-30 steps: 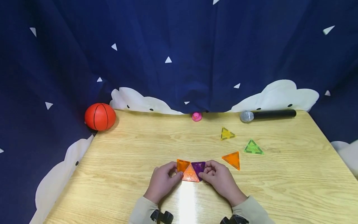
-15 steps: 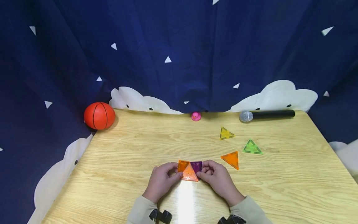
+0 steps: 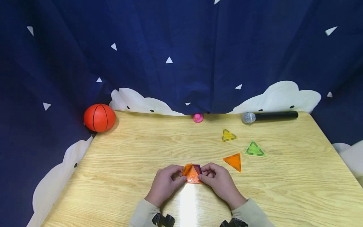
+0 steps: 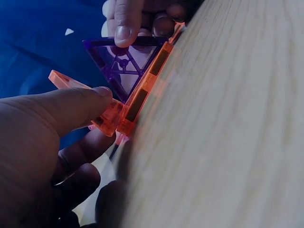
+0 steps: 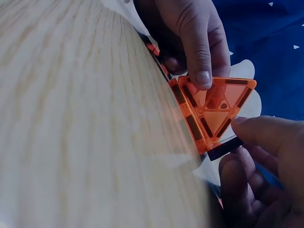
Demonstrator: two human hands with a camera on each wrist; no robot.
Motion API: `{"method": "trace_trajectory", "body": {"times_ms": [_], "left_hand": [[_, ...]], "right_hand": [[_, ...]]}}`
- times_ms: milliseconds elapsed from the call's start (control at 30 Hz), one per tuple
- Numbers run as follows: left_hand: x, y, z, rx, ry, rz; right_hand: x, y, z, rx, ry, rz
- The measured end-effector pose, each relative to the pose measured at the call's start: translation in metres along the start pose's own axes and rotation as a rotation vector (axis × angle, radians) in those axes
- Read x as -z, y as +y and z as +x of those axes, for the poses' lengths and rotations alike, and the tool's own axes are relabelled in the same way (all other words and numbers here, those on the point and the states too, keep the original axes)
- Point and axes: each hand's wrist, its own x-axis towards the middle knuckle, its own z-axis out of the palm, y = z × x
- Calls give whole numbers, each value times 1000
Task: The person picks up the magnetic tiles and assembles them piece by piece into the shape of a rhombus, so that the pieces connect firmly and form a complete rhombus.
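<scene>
Two bare hands meet just below the centre of the head view, each gripping a translucent triangular tile. The left hand (image 3: 165, 183) pinches an orange tile (image 5: 216, 111) between thumb and fingers; the right hand (image 3: 221, 183) pinches a purple tile (image 4: 124, 63) in the same way. Both tiles stand tilted up off the table (image 3: 141, 142), their lower edges at the sides of a paler orange tile (image 3: 193, 178) that lies on the wood between the hands. In the left wrist view the purple tile shows at upper centre, with a thumb pressed on its top edge; whether every edge touches is too small to tell.

Three more triangular tiles lie to the right of centre in the head view: a yellow tile (image 3: 228, 135) highest, a green tile (image 3: 255, 149) lower and further right, and a loose orange tile (image 3: 234, 161) nearest the right hand. Along the table's far edge, a red ball (image 3: 99, 117) with black lines sits at left, a pink duck (image 3: 198, 118) near the middle, and a black microphone (image 3: 269, 116) with a silver head at right. A dark blue curtain (image 3: 141, 72) with white triangles and clouds fills the upper frame.
</scene>
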Motion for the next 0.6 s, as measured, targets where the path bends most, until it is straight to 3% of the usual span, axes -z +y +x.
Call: {"method": "trace_trajectory", "body": {"times_ms": [600], "left_hand": [[-2, 2, 0, -40, -18, -18]], "right_hand": [[-3, -1, -2, 29, -9, -21]]}}
